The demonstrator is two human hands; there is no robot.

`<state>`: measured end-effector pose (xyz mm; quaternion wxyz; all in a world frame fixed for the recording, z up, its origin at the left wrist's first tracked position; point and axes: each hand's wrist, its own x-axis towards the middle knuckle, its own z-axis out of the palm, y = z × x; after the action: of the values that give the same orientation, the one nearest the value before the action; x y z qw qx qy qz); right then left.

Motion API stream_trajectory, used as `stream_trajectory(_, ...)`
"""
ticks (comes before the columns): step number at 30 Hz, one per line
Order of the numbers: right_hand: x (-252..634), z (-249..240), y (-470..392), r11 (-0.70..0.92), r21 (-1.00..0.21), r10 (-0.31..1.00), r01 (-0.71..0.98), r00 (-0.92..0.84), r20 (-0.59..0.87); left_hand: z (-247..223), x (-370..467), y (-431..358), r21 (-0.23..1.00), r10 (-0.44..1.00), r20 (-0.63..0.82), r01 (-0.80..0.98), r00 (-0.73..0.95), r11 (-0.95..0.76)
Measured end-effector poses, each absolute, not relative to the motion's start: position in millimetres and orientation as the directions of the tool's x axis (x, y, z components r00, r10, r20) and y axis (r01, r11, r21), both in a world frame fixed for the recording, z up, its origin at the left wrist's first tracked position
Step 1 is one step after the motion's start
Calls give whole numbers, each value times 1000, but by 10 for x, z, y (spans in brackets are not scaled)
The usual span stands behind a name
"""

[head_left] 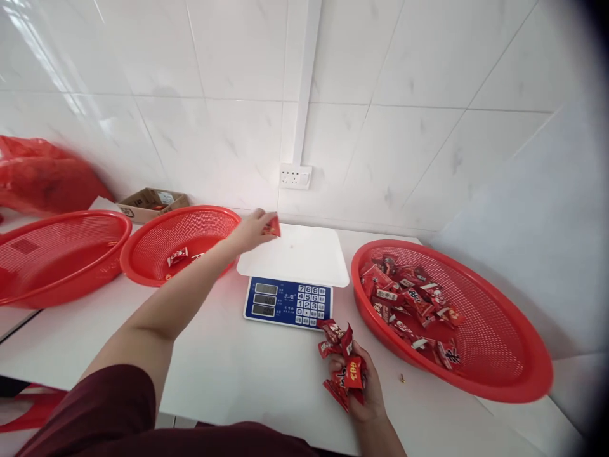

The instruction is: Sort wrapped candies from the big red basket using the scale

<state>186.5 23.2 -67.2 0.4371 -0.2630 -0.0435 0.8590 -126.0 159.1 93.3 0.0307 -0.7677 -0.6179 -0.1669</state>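
My left hand reaches over the left edge of the scale's white pan, its fingers closed on a small red packet. Below the pan is the blue keypad and display panel. Several red packets are bunched in my right hand, which is in front of the scale, to the right. To the right, a red basket holds a pile of red wrapped packets.
Two more red baskets stand at the left; the nearer one to the scale has a few packets inside. Behind it is a cardboard box. A red bag lies at the far left. A socket is on the tiled wall.
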Motion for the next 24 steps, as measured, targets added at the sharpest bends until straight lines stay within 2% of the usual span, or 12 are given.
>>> stream_trajectory(3,1881,-686,227,-626,-318,768,-713,-491,-412,1091,-1674,1238,87,933,357,993,49,-85)
stream_trajectory(5,1863,-663,230,-626,-330,769,-706,-488,-414,1127,-1801,999,84,927,376,996,-15,-18)
stream_trajectory(7,1821,-585,240,-620,-333,776,-710,-492,-395,1087,-1747,780,174,923,385,984,-30,-41)
stream_trajectory(10,1772,-316,282,-575,-363,817,-733,-488,-308,890,-1398,506,394,919,394,900,19,-187)
stream_trajectory(13,1830,112,386,-439,-491,897,-752,-400,-190,587,-945,307,578,926,350,745,144,-334)
stream_trajectory(15,1949,408,502,-339,-602,938,-723,-306,-161,377,-684,228,664,921,299,638,252,-390)
stream_trajectory(17,2118,637,654,-144,-734,989,-663,-111,-94,197,-483,190,736,910,246,546,334,-400)
stream_trajectory(19,2312,753,827,86,-852,990,-516,137,17,63,-346,178,796,901,184,478,393,-371)
stream_trajectory(20,2409,769,915,136,-896,973,-423,228,40,11,-298,177,821,898,153,452,412,-347)
stream_trajectory(22,2592,735,1073,99,-956,940,-275,342,-1,-72,-238,172,861,897,100,415,430,-295)
stream_trajectory(24,2748,659,1194,-9,-976,920,-218,381,-94,-139,-213,158,892,901,48,388,431,-234)
